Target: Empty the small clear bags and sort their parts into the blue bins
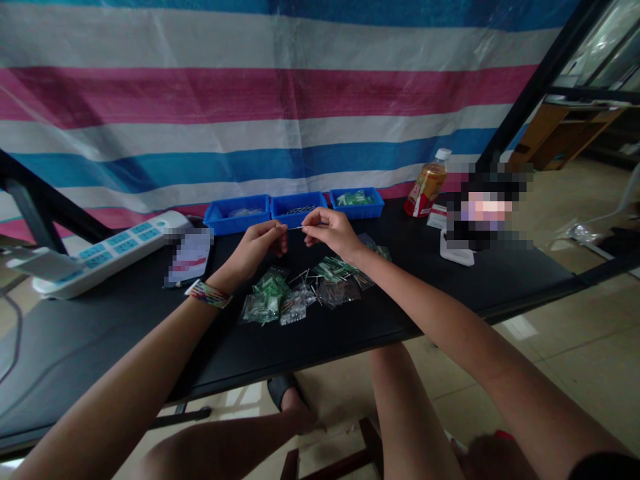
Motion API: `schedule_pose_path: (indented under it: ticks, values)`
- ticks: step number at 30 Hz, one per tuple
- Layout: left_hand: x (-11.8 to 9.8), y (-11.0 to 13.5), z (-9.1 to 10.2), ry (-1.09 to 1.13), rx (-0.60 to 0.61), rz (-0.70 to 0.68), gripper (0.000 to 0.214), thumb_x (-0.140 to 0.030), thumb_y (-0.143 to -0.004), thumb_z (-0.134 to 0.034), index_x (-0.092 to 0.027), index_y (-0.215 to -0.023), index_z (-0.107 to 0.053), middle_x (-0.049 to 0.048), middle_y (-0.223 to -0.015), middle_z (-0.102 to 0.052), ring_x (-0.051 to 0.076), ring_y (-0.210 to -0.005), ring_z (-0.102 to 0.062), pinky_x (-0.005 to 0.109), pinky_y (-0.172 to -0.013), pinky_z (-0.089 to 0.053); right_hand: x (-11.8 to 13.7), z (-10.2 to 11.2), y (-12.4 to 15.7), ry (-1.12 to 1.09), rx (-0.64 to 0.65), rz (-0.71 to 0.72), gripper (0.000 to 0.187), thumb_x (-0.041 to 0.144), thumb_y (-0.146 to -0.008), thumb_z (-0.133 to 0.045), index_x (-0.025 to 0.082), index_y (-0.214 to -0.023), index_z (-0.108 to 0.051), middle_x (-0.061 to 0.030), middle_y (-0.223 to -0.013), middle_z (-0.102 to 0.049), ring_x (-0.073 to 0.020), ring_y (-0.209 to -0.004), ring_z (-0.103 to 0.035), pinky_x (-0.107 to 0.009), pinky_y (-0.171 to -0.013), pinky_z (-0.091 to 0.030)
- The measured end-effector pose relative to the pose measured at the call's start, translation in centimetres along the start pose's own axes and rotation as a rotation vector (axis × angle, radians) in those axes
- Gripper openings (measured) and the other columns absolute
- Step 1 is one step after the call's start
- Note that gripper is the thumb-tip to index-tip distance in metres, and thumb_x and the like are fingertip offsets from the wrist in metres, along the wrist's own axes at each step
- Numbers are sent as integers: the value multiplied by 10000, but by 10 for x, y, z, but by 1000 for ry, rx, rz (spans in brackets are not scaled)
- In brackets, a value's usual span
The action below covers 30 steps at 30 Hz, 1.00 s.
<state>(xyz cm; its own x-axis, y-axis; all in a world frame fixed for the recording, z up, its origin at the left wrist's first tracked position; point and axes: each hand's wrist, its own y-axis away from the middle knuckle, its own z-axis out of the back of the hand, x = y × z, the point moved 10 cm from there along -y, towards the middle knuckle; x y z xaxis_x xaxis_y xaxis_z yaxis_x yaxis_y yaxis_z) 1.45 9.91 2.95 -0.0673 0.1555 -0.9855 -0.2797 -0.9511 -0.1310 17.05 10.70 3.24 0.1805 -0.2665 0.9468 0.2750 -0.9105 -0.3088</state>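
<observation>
My left hand [261,244] and my right hand [330,230] are raised together over the black table [100,320]. Both hands pinch a thin metal pin [296,227] that spans the small gap between their fingertips. The left wrist wears a multicoloured woven bracelet [209,294]. Below the hands lies a heap of small clear plastic bags [300,290], some with green parts, and a few loose pins. Three blue bins [295,207] stand in a row just behind the hands.
A white power strip [107,252] lies at the left. A paper card [189,260] lies beside it. An amber drink bottle [427,187] stands at the back right, near a white stand [456,255]. A striped tarp [250,100] hangs behind. My knees show below the table edge.
</observation>
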Motion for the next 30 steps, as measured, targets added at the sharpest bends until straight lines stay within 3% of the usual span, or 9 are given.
schedule_pose_path:
  ticks: [12,23,27,30]
  values:
    - [-6,3,5,49,-52,-41,297,-433,-810,-811,-190,-859,-649,43,-848,-700,167,-707,-663,257,-600,-516,-14,-3,3,-48,43,-154,266,333,-813,-829,207,-930,-626,25,-790,-684,-123,-631,-691,-256,-599,-627]
    - [-9,5,3,-60,-34,-61,288,-436,-812,-809,-181,-892,-702,50,-913,-712,173,-723,-691,259,-614,-516,-11,8,0,-64,-31,-117,196,267,-772,-810,194,-861,-651,22,-767,-685,-131,-650,-708,-273,-637,-652]
    - [-5,4,1,-94,-19,-31,261,-421,-802,-783,-175,-866,-724,61,-899,-717,180,-706,-687,265,-599,-513,-8,24,-5,-51,-156,-52,214,288,-778,-839,197,-856,-662,24,-751,-694,-129,-642,-706,-257,-633,-648]
    - [-4,4,1,-78,-23,-12,258,-412,-788,-786,-172,-860,-724,52,-876,-707,173,-697,-682,262,-598,-502,-8,43,-8,-52,-264,-40,248,281,-810,-801,201,-1032,-725,-30,-958,-780,-124,-647,-716,-271,-635,-652]
